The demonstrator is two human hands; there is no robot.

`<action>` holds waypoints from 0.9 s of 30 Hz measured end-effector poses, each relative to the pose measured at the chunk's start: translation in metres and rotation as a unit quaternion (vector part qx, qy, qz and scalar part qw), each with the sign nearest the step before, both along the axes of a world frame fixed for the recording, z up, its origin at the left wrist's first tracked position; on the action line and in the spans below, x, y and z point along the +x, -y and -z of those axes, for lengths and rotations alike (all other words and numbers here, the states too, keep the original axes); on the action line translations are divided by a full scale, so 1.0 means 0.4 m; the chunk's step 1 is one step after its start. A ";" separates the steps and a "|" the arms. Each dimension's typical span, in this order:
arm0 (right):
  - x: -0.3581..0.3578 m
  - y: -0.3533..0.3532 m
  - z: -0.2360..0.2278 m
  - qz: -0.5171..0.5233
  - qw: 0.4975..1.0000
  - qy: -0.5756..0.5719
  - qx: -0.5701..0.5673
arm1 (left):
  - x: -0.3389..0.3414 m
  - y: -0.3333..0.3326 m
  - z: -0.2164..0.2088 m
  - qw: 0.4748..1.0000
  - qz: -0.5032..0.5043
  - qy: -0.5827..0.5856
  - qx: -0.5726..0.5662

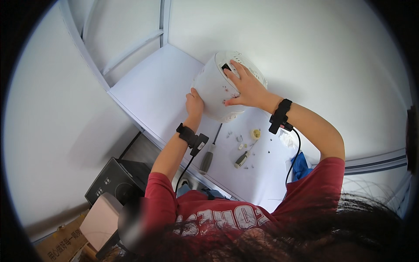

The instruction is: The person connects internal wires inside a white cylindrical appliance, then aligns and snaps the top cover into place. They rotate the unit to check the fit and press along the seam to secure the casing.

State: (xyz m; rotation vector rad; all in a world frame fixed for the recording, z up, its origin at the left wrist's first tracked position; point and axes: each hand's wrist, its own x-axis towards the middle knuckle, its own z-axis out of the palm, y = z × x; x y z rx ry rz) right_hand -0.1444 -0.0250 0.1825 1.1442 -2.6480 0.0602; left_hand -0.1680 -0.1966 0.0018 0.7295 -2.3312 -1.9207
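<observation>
A white rounded appliance with a printed flower pattern, looking like a rice cooker [209, 94], stands on the white table. Vent slots and a dark rectangular opening show on its upward-facing end. My left hand [194, 105] presses curled fingers against its left side. Spread across its right side, my right hand [249, 87] has its fingertips over the upper rim beside the dark opening and its thumb on the wall. Nearer to me lie a long grey-handled screwdriver [207, 160] and a shorter screwdriver [241, 160]. Several small screws and fittings are scattered around a yellowish roll [255, 133].
White panels rise behind and right of the table [150, 83]. Blue material [300, 167] and crumpled clear plastic [288, 139] lie at the right. A black box [114, 179], a pale pink object [101, 220] and cardboard [61, 244] stand lower left. Cables hang from both wrist straps.
</observation>
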 end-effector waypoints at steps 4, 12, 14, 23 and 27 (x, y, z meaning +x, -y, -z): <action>0.000 -0.004 0.016 -0.001 1.000 -0.007 -0.024 | 0.004 -0.003 -0.004 1.000 -0.001 0.006 -0.012; 0.001 0.005 0.026 0.006 0.998 -0.049 -0.029 | -0.004 -0.007 0.018 1.000 -0.006 -0.003 -0.024; 0.007 0.006 0.034 0.012 0.998 -0.061 -0.026 | -0.005 -0.005 0.017 1.000 -0.003 0.002 -0.020; 0.014 0.025 0.000 -0.004 0.996 -0.052 -0.066 | 0.005 0.043 -0.031 0.954 -0.004 -0.228 -0.195; 0.011 0.000 0.005 0.001 0.995 -0.052 -0.085 | 0.065 0.039 -0.292 0.719 0.234 -0.578 -0.307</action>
